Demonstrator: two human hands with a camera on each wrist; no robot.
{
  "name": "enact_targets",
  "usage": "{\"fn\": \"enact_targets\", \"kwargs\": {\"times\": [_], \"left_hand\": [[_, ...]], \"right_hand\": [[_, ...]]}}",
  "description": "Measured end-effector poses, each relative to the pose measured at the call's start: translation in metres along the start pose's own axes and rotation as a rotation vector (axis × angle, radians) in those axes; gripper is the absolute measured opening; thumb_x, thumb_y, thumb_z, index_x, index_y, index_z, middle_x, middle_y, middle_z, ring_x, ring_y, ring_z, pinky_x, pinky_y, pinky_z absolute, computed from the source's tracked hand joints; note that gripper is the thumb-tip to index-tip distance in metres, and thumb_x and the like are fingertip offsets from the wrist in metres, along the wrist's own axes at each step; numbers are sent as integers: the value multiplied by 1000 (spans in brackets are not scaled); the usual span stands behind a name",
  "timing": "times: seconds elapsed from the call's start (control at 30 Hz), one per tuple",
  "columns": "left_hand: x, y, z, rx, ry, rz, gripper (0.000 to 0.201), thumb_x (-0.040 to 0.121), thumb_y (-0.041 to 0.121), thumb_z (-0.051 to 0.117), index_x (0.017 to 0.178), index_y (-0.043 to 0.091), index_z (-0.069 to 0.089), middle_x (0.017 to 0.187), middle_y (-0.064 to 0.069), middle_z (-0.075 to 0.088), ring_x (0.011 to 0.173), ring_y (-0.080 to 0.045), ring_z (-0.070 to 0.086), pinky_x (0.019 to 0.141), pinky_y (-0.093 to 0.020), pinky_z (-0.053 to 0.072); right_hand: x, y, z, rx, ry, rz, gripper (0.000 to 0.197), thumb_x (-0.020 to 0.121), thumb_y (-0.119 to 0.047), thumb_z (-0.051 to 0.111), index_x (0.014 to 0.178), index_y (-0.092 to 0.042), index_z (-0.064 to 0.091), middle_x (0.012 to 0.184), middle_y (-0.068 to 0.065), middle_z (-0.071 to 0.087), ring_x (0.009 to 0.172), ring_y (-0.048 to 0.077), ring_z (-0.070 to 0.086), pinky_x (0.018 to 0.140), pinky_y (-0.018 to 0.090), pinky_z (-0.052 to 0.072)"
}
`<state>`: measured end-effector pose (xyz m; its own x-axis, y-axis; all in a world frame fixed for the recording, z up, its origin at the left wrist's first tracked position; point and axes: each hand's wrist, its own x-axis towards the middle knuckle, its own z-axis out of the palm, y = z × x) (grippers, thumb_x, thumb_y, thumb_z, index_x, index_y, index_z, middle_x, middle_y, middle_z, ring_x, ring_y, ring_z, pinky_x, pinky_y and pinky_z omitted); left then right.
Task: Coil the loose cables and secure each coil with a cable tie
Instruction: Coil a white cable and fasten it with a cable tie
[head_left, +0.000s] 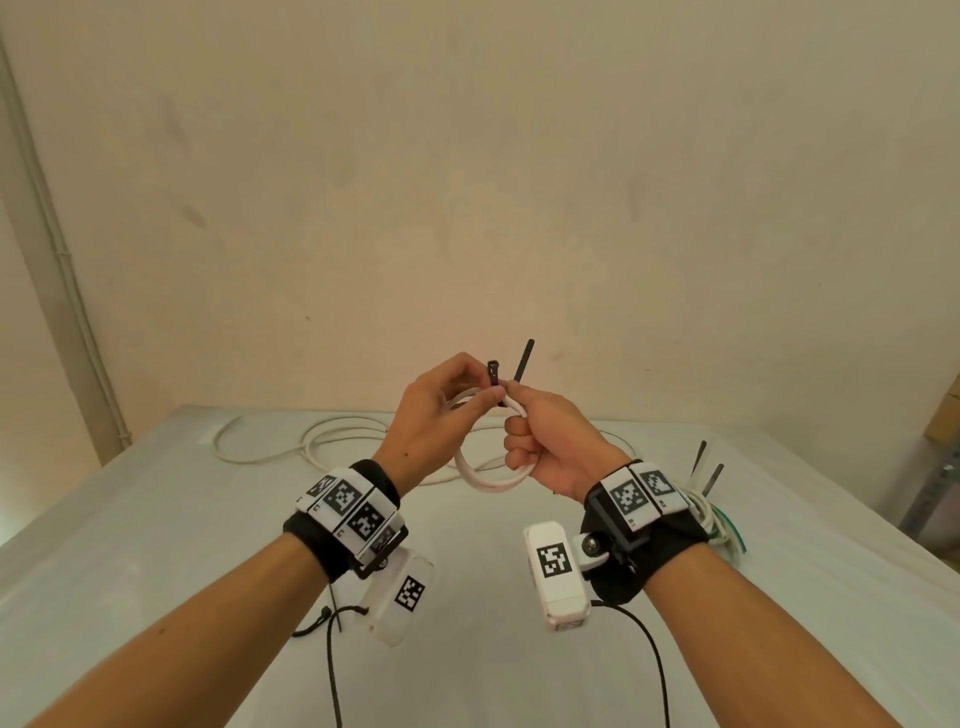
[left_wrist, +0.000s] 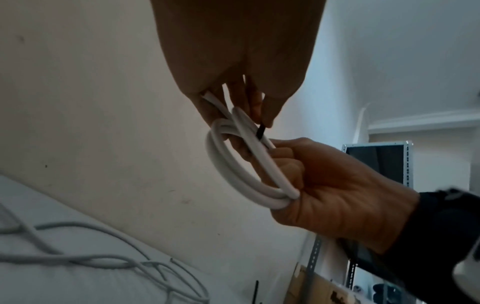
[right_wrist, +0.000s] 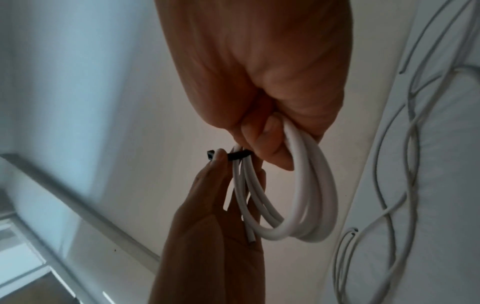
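Observation:
Both hands hold a small white cable coil (head_left: 488, 480) up over the table (head_left: 156, 519). A black cable tie (head_left: 493, 373) wraps the coil's top, its head and tail (head_left: 523, 358) sticking upward. My left hand (head_left: 467, 397) pinches the tie's head end against the coil. My right hand (head_left: 530, 431) grips the coil's right side with curled fingers. In the left wrist view the tie (left_wrist: 260, 131) crosses the coil (left_wrist: 233, 170) between the hands. The right wrist view shows the coil (right_wrist: 311, 195) hanging from my right fingers, with the tie (right_wrist: 237, 155) and a cut cable end (right_wrist: 251, 239).
A long loose white cable (head_left: 311, 441) sprawls across the far side of the table. A bundle of tied coils (head_left: 714, 512), white and green, lies at the right with tie tails pointing up. Black cords (head_left: 332, 675) hang from the wrist cameras. A wall stands close behind.

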<state>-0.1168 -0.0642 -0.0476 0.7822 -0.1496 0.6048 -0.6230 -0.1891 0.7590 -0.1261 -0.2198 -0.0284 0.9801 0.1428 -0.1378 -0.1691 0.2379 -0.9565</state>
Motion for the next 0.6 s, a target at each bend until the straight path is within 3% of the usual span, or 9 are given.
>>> {"fn": "enact_targets", "kwargs": {"times": [0.13, 0.27, 0.37, 0.43, 0.5, 0.6], "left_hand": [[2, 5, 3, -102, 98, -96, 16, 95, 14, 74, 92, 2, 64, 91, -16, 75, 89, -24, 73, 86, -34, 57], [3, 8, -2, -96, 83, -139, 14, 95, 15, 72, 95, 2, 66, 88, -10, 79, 88, -20, 76, 82, -31, 57], [0, 9, -2, -39, 55, -171, 15, 94, 20, 72, 96, 6, 67, 89, -4, 80, 89, -18, 76, 86, -37, 57], [-2, 8, -1, 37, 58, -168, 14, 95, 25, 71, 97, 12, 66, 91, 1, 78, 84, -10, 75, 76, -27, 56], [-3, 8, 3, 117, 56, -159, 8, 98, 23, 67, 99, 16, 64, 95, 4, 77, 76, -1, 73, 62, -15, 47], [-2, 8, 7, 140, 114, -166, 8, 98, 23, 65, 99, 15, 66, 97, 5, 75, 66, 3, 69, 56, -10, 42]], "right_hand": [[0, 4, 8, -73, 43, -52, 26, 111, -26, 40, 99, -15, 62, 59, -3, 22, 47, 12, 18, 42, 24, 23], [4, 10, 8, -143, 88, -121, 24, 111, -26, 40, 116, -11, 58, 55, -4, 27, 44, 11, 22, 43, 26, 23], [5, 14, 5, -206, 88, -153, 27, 111, -26, 36, 115, -13, 60, 56, -2, 28, 44, 12, 23, 42, 26, 24], [5, 16, 4, -266, 92, -177, 28, 111, -27, 36, 112, -16, 62, 54, -3, 28, 43, 12, 25, 42, 26, 27], [4, 17, 4, -322, 103, -203, 28, 111, -28, 37, 112, -20, 64, 52, -5, 30, 40, 11, 28, 43, 27, 29], [3, 18, 4, -380, 131, -240, 29, 110, -28, 38, 112, -21, 66, 49, -8, 35, 39, 10, 32, 44, 27, 31]]}}
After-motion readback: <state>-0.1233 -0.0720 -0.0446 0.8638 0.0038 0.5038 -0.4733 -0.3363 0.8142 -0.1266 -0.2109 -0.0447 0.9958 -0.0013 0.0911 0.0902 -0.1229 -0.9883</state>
